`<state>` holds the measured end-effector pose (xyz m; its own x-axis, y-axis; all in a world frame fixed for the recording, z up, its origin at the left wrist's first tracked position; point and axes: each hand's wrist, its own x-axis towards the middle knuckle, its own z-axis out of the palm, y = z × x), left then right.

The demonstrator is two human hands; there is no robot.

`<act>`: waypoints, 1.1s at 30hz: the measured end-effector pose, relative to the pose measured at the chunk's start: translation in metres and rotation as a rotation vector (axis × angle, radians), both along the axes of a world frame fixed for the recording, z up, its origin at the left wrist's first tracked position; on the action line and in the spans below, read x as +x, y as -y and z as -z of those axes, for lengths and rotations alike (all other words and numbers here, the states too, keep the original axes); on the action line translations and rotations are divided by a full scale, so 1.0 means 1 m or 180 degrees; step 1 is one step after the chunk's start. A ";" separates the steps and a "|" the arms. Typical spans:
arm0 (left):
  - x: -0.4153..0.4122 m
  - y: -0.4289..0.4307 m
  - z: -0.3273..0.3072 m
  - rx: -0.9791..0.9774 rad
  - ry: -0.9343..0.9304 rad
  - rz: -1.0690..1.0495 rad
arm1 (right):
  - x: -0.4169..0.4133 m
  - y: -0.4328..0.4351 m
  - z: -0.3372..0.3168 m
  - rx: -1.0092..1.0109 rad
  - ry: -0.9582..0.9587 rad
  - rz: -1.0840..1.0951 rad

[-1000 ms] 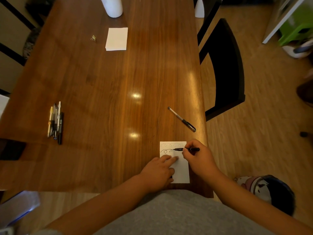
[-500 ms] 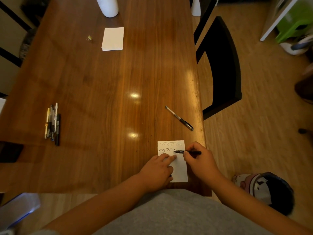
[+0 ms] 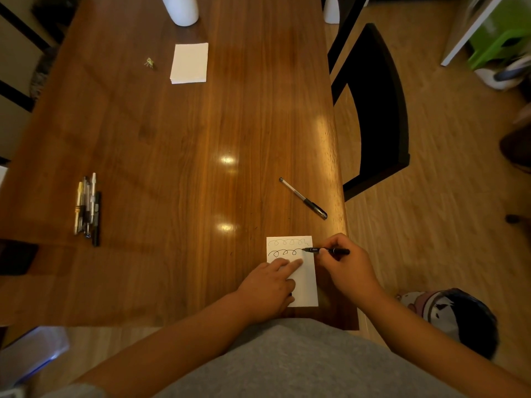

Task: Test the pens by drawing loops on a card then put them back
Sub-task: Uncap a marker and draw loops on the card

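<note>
A white card lies at the table's near right edge, with two rows of loops drawn across its top. My right hand grips a black pen whose tip touches the card at the right end of the second row. My left hand presses the card flat with straight fingers. A capped black pen lies apart on the table just beyond the card. A bundle of several pens lies side by side at the left.
The wooden table carries a stack of white cards at the far middle, a small green object beside it and a white cylinder at the far end. A black chair stands at the table's right side.
The pen tip has moved to the right along the card, and the second row of loops has grown longer. My left hand has stayed pressed on the card.
</note>
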<state>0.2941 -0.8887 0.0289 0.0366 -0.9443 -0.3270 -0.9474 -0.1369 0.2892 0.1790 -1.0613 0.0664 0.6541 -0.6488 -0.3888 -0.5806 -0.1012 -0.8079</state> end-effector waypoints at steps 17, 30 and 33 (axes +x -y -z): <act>0.000 0.004 -0.001 0.0043 0.0071 0.0057 | 0.001 0.001 0.004 -0.0104 -0.0010 -0.0092; 0.000 0.005 -0.004 0.0161 0.0085 0.0056 | -0.012 0.007 0.002 -0.0118 -0.0096 0.0065; 0.000 0.004 -0.003 0.0114 0.0076 0.0038 | -0.015 0.006 0.002 -0.0073 -0.0131 0.0069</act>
